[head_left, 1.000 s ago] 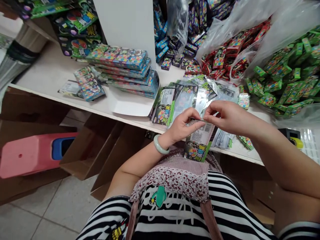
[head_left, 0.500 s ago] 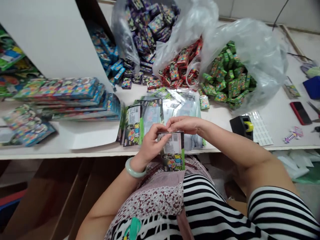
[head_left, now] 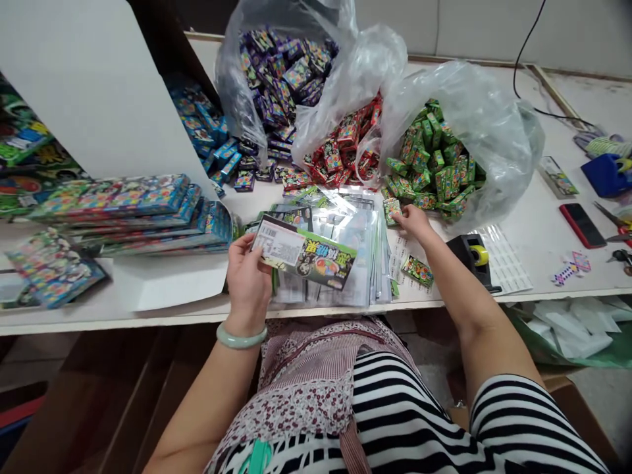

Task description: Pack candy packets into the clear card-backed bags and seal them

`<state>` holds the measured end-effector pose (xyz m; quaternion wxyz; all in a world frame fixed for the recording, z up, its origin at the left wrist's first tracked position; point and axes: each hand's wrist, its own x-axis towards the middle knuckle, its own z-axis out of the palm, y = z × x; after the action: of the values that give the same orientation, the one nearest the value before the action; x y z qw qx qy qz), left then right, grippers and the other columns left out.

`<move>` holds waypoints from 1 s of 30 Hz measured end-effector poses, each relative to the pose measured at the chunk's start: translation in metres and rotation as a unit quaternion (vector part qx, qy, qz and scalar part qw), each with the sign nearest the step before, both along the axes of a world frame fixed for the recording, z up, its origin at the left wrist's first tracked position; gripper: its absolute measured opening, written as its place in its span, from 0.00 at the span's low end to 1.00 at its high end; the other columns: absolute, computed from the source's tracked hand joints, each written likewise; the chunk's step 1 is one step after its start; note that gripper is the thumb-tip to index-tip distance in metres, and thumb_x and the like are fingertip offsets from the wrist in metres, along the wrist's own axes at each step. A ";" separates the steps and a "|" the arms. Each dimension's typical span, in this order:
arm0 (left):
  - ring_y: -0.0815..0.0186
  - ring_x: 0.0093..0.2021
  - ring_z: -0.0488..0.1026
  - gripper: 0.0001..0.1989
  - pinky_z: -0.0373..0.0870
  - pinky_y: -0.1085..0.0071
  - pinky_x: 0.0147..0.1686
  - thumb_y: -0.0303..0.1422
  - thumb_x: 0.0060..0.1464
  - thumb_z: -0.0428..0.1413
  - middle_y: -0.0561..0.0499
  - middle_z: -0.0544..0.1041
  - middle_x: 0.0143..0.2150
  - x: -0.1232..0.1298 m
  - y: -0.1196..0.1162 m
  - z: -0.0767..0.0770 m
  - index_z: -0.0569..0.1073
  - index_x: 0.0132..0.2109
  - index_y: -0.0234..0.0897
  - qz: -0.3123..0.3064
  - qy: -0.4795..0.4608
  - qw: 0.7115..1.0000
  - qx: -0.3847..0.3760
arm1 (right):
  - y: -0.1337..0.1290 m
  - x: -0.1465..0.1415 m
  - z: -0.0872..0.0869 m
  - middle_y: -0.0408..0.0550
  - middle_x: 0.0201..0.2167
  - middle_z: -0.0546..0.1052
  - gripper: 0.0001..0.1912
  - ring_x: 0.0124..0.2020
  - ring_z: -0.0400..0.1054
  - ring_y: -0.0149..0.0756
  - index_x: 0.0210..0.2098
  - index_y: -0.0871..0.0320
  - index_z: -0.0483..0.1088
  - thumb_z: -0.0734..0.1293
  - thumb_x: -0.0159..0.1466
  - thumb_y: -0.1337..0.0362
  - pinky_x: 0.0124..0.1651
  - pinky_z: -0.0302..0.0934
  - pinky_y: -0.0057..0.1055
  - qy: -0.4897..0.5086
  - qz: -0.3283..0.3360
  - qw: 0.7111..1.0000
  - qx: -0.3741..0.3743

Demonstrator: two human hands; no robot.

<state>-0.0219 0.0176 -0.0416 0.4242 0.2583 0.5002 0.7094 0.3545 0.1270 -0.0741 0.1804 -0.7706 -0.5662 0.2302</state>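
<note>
Fingers and thumb of my left hand (head_left: 251,280) pinch the left end of a flat black-and-green printed packet (head_left: 306,253), tilted down to the right with its barcode label up. It hangs over a pile of clear plastic sleeves (head_left: 368,263). My right hand (head_left: 415,222) reaches to the right of the pile, its fingertips closed on a small green box (head_left: 392,210) at the edge of the green heap. Another small green box (head_left: 417,271) lies near my right forearm, on a white sticker sheet.
Plastic bags hold purple boxes (head_left: 296,72), red boxes (head_left: 348,135) and green boxes (head_left: 437,155). A tape dispenser (head_left: 471,257), red phone (head_left: 582,225) and scissors (head_left: 612,217) lie right. Stacked box strips (head_left: 123,197) and a white carton (head_left: 99,79) stand left.
My hands have moved apart. The packet has moved up and left in my left hand, turned sideways. My right hand has let go of it and moved right to a small green box.
</note>
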 end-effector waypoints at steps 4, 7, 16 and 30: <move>0.64 0.50 0.73 0.23 0.71 0.67 0.51 0.37 0.47 0.65 0.47 0.72 0.50 -0.015 -0.003 -0.023 0.68 0.49 0.39 -0.039 0.102 0.993 -0.037 | -0.023 0.005 0.011 0.50 0.34 0.78 0.15 0.35 0.70 0.40 0.38 0.60 0.71 0.71 0.57 0.56 0.40 0.64 0.36 0.029 0.014 0.999 0.041; 0.58 0.60 0.67 0.27 0.64 0.60 0.62 0.41 0.51 0.65 0.43 0.69 0.57 -0.024 -0.013 -0.021 0.67 0.55 0.40 -0.033 0.289 0.957 -0.023 | -0.053 -0.002 0.026 0.46 0.36 0.78 0.17 0.33 0.69 0.35 0.41 0.57 0.72 0.71 0.56 0.53 0.36 0.63 0.32 0.118 0.089 0.977 0.152; 0.65 0.38 0.76 0.22 0.76 0.66 0.40 0.49 0.55 0.60 0.46 0.77 0.41 0.050 -0.036 0.025 0.73 0.47 0.35 -0.435 0.035 0.897 -0.063 | -0.100 -0.099 0.046 0.47 0.45 0.76 0.12 0.48 0.71 0.42 0.43 0.46 0.74 0.66 0.63 0.68 0.47 0.68 0.44 0.120 0.361 0.824 0.420; 0.66 0.40 0.75 0.21 0.75 0.67 0.41 0.45 0.52 0.63 0.49 0.75 0.41 0.056 -0.044 0.007 0.69 0.46 0.36 -0.365 0.099 0.924 -0.051 | -0.125 -0.122 0.054 0.57 0.59 0.66 0.43 0.60 0.63 0.55 0.69 0.50 0.52 0.72 0.59 0.57 0.61 0.60 0.56 0.033 0.380 0.861 0.337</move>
<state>0.0345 -0.0261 -0.0345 0.6147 0.4700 0.4463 0.4494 0.2329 0.0022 -0.0200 0.3463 -0.3801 -0.8517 0.1008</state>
